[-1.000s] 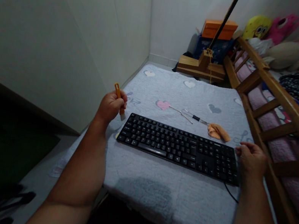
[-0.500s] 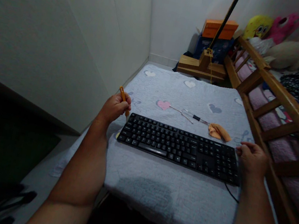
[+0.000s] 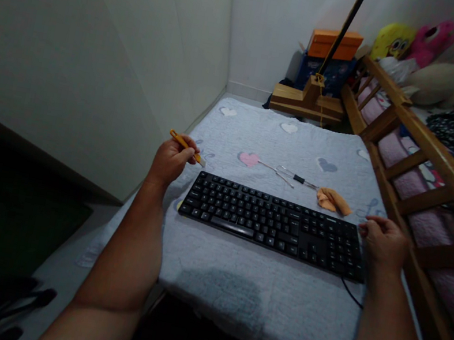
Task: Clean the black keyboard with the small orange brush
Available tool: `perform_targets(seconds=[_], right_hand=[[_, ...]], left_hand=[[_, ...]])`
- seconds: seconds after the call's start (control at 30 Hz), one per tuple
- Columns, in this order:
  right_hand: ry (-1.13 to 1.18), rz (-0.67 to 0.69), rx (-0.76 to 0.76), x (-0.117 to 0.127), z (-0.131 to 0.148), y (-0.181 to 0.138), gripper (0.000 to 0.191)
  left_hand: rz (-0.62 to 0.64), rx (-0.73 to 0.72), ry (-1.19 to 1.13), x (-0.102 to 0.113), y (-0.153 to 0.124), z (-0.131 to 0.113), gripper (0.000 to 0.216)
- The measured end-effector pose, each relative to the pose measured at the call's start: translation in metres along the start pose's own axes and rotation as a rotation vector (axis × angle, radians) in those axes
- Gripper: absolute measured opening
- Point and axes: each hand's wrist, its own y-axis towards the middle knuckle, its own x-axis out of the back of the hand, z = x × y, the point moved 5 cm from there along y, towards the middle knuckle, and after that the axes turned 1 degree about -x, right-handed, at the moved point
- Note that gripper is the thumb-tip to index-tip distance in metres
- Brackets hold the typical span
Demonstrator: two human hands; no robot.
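Note:
A black keyboard [image 3: 270,221] lies across the cloth-covered table, its cable leaving near the right end. My left hand [image 3: 171,159] is closed around the yellow handle of a small brush [image 3: 180,138]. Its pale tip points right and down, just above the keyboard's upper left corner and apart from it. At the keyboard's upper right corner, the bent fingers of my right hand [image 3: 385,240] grip the edge. Beyond the keyboard lie a folded orange cloth [image 3: 333,200], a thin tool with a black grip [image 3: 298,179] and white cotton swabs [image 3: 284,179].
A light blue cloth with hearts [image 3: 253,122] covers the table. Along the right runs a wooden bed rail [image 3: 438,143] with soft toys and bedding behind it. A wooden stand [image 3: 307,99] with a dark pole is at the back, and a pale panel [image 3: 141,61] rises on the left.
My left hand has drawn the brush up off the keyboard's left edge and tilted it flatter, handle end to the left. My right hand and the keyboard stay put.

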Motion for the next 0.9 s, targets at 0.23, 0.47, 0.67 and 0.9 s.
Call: perform_targets(seconds=[0.23,0.47,0.67,0.9], right_hand=[[0.001,0.003,0.000,0.000,-0.001,0.002,0.015],[0.014,0.016,0.005,-0.001,-0.004,0.005,0.015],[0.000,0.007,0.009,0.000,0.000,0.003,0.013],[0.020,0.002,0.015,-0.001,-0.001,0.001,0.012]], left_hand=[[-0.069,-0.026,0.033,0.000,0.000,-0.002,0.017],[0.019,-0.009,0.213,0.013,-0.010,-0.033,0.019],[0.201,-0.089,0.419,0.010,-0.041,-0.031,0.020],[0.164,-0.157,0.438,0.009,-0.061,-0.027,0.020]])
